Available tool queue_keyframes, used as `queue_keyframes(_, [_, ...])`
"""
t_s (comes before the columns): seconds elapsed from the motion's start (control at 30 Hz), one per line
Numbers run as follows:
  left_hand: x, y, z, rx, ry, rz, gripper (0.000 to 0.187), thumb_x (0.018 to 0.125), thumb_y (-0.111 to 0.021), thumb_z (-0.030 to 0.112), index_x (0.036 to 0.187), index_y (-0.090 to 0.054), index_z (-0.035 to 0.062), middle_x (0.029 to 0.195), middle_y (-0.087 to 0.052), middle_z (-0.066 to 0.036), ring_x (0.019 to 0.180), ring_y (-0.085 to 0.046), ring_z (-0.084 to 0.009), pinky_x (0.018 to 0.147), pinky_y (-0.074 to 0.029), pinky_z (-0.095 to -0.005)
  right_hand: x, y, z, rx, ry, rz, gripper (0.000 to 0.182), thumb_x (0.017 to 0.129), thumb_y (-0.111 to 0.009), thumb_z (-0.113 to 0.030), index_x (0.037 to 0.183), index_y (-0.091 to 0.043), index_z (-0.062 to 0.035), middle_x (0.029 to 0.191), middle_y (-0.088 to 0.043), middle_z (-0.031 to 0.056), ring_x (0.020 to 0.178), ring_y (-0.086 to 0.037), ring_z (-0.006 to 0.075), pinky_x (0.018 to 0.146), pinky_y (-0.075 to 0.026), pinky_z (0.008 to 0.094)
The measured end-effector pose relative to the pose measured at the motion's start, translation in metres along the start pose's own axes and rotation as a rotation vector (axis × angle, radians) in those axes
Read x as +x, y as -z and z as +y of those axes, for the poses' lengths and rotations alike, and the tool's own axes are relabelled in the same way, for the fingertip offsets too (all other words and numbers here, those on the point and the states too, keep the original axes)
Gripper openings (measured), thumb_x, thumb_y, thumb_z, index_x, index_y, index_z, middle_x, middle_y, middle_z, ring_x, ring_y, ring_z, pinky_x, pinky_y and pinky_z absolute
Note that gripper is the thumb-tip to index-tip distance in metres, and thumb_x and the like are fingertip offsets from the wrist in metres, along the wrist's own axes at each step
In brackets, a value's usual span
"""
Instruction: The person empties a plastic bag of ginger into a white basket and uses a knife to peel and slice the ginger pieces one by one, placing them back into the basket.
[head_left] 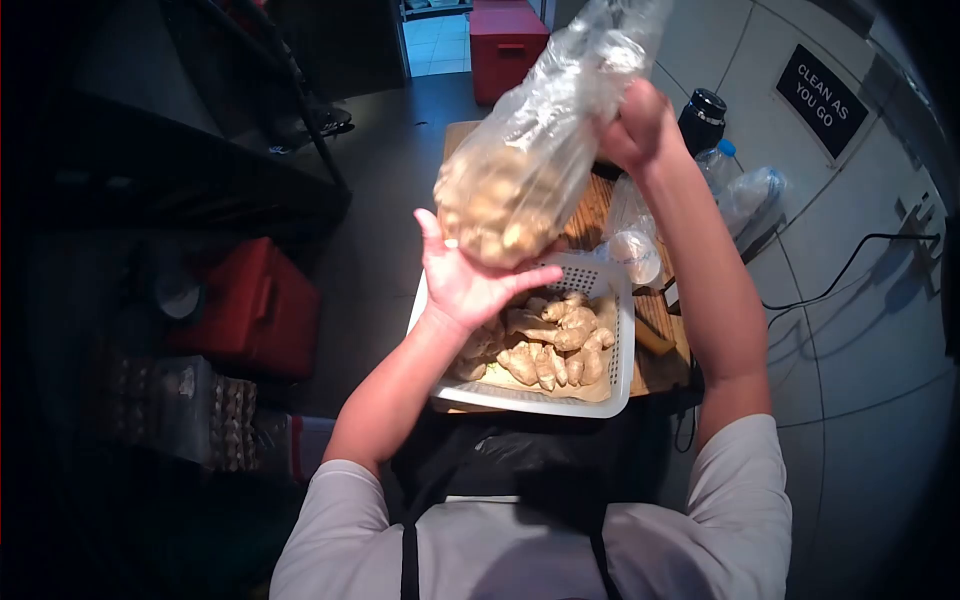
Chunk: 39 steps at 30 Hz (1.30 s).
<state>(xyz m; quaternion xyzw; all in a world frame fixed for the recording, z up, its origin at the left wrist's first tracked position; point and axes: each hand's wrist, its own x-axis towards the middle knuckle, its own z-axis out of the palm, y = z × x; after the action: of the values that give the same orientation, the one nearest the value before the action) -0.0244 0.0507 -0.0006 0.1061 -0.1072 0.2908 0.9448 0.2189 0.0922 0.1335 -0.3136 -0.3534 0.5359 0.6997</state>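
A clear plastic bag (510, 185) of pale, peeled-looking pieces is raised over a white basket (622, 370). My right hand (640, 125) grips the bag's gathered upper part. Under its bulging bottom, my left hand (468, 285) supports the weight, palm up with thumb and fingers spread. Inside the basket, knobbly brown ginger roots (565, 335) lie on a brown paper-like liner (592, 392). My left wrist crosses in front of the basket's left side and hides part of the ginger.
The basket stands on a wooden table (655, 365). To the right are a dark flask (702, 120), a blue-capped bottle (720, 165), plastic bags and a cable (850, 285) along the tiled wall. Red boxes (255, 310) and egg trays (232, 420) sit at left.
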Motion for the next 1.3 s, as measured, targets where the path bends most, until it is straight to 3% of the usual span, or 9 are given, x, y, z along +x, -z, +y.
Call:
queue_keyframes(0.07, [-0.005,-0.014,0.003,0.125,-0.064,0.122,0.100,0.083,-0.053,0.080,0.157,-0.027,0.0181,0.160,-0.030,-0.017,0.141,-0.035,-0.0483,0.107,-0.032,-0.0756,-0.002,0.060,0.011,0.299,-0.091,-0.331,0.029,0.099,-0.055,-0.011,0.124,-0.055,0.0034,0.115,-0.064,0.0159,0.102,-0.066,0.0277,0.093,-0.056,0.0409])
queue_keyframes(0.17, [-0.009,-0.025,0.008,0.247,-0.091,0.162,0.086,0.089,-0.055,0.069,0.153,-0.035,0.0154,0.155,-0.040,-0.016,0.137,-0.044,-0.0420,0.108,-0.037,-0.0692,-0.032,0.044,0.010,0.194,-0.033,0.232,0.032,0.096,-0.060,-0.017,0.121,-0.057,0.0038,0.114,-0.064,0.0161,0.102,-0.066,0.0298,0.092,-0.057,0.0485])
queue_keyframes(0.33, [-0.019,-0.023,0.022,0.334,-0.174,0.144,0.064,0.099,-0.055,0.050,0.146,-0.047,0.0069,0.145,-0.054,-0.015,0.133,-0.052,-0.0325,0.113,-0.041,-0.0532,-0.058,0.061,0.018,0.210,-0.049,-0.140,0.039,0.094,-0.065,-0.016,0.127,-0.054,0.0014,0.126,-0.059,0.0158,0.120,-0.058,0.0313,0.105,-0.048,0.0492])
queue_keyframes(0.57, [-0.035,-0.027,0.038,0.810,-0.327,0.223,0.055,0.102,-0.058,0.029,0.148,-0.041,0.0051,0.143,-0.055,-0.012,0.129,-0.056,-0.0266,0.109,-0.046,-0.0445,-0.088,0.067,0.043,0.182,-0.153,-0.027,0.049,0.097,-0.061,-0.016,0.140,-0.046,0.0028,0.136,-0.056,0.0172,0.125,-0.056,0.0327,0.106,-0.047,0.0488])
queue_keyframes(0.6, [-0.033,-0.034,0.032,0.860,-0.418,0.251,0.055,0.098,-0.065,0.022,0.145,-0.041,0.0046,0.140,-0.056,-0.009,0.127,-0.056,-0.0241,0.108,-0.046,-0.0414,-0.088,0.071,0.043,0.250,-0.200,-0.136,0.044,0.093,-0.066,-0.014,0.134,-0.053,-0.0052,0.134,-0.057,0.0102,0.124,-0.056,0.0296,0.107,-0.045,0.0518])
queue_keyframes(0.7, [-0.035,-0.027,0.033,0.993,-0.413,0.230,0.050,0.096,-0.068,0.018,0.139,-0.046,0.0042,0.135,-0.058,-0.009,0.125,-0.056,-0.0222,0.108,-0.045,-0.0389,-0.090,0.071,0.054,0.161,-0.157,-0.041,0.050,0.097,-0.063,-0.020,0.139,-0.048,0.0023,0.136,-0.057,0.0171,0.123,-0.057,0.0328,0.106,-0.046,0.0487])
queue_keyframes(0.87, [-0.038,-0.019,0.025,1.094,-0.448,0.327,0.049,0.092,-0.073,0.015,0.132,-0.049,0.0003,0.126,-0.061,-0.008,0.115,-0.059,-0.0169,0.103,-0.046,-0.0330,-0.091,0.062,0.055,0.078,-0.186,0.081,0.041,0.097,-0.061,-0.017,0.133,-0.054,0.0020,0.129,-0.062,0.0174,0.120,-0.060,0.0313,0.105,-0.047,0.0487])
queue_keyframes(1.17, [-0.029,-0.005,0.039,0.623,-0.205,0.507,0.070,0.102,-0.036,0.060,0.146,-0.041,0.0055,0.139,-0.057,-0.013,0.125,-0.058,-0.0310,0.102,-0.052,-0.0467,-0.065,0.065,0.055,0.176,-0.154,0.274,0.022,0.099,-0.053,-0.008,0.117,-0.060,0.0033,0.106,-0.066,0.0132,0.094,-0.069,0.0265,0.082,-0.060,0.0446])
queue_keyframes(1.3, [-0.032,0.000,0.049,0.483,-0.091,0.639,0.056,0.103,-0.044,0.051,0.133,-0.055,0.0044,0.127,-0.064,-0.015,0.107,-0.068,-0.0328,0.069,-0.065,-0.0463,-0.055,0.045,0.038,-0.033,-0.149,0.264,0.027,0.102,-0.052,-0.011,0.122,-0.055,0.0068,0.111,-0.065,0.0172,0.094,-0.069,0.0282,0.079,-0.060,0.0438])
